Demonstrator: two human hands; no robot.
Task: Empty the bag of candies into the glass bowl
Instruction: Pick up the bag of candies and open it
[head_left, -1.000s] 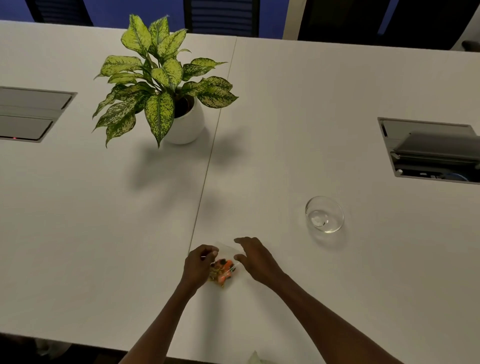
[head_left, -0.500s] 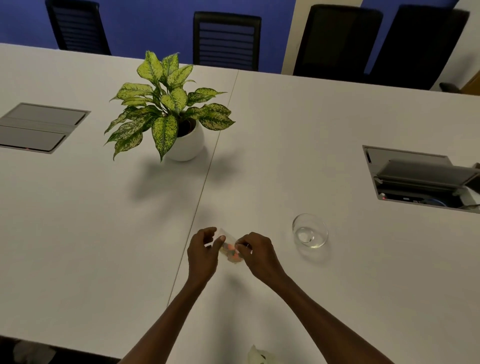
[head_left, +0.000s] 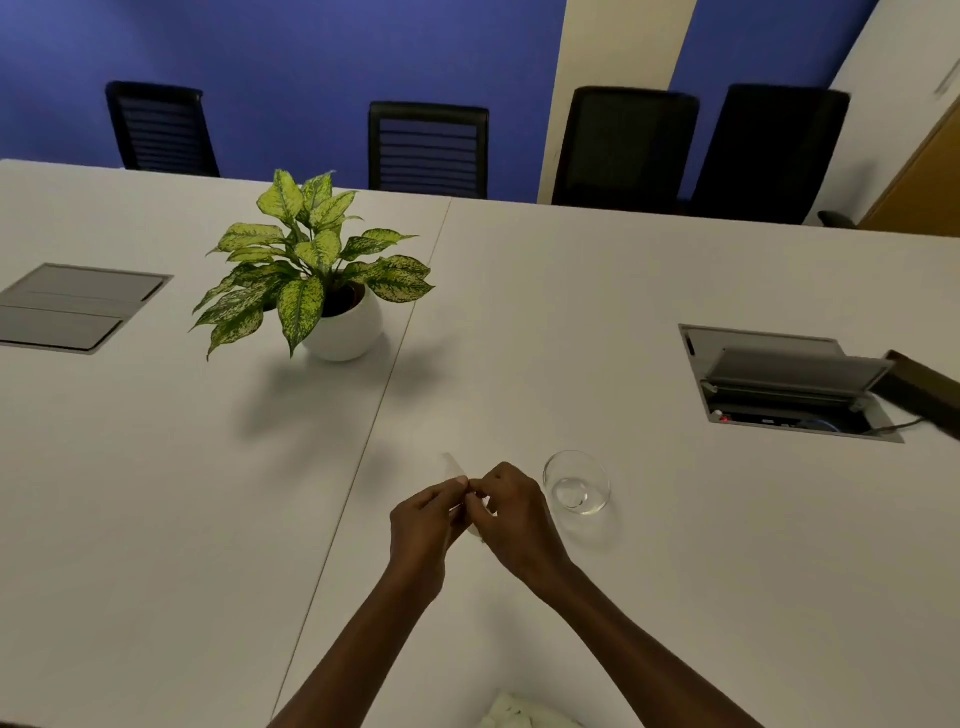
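My left hand (head_left: 423, 522) and my right hand (head_left: 511, 512) meet above the white table (head_left: 675, 571), both pinching the top of a small clear candy bag (head_left: 453, 466). Only a clear corner of the bag shows above my fingers. The candies are hidden behind my hands. A small empty glass bowl (head_left: 576, 483) stands on the table just right of my right hand, almost touching it.
A potted plant (head_left: 317, 280) in a white pot stands far left of centre. Cable hatches are set in the table, a closed hatch (head_left: 78, 306) at left and an open hatch (head_left: 784, 384) at right. Black chairs (head_left: 428, 148) line the far edge. Something white (head_left: 519, 714) lies at the near edge.
Both hands lifted the bag off the table and closed together on its top. The candies, visible earlier, are now hidden. The view tilted upward, showing the chairs and wall.
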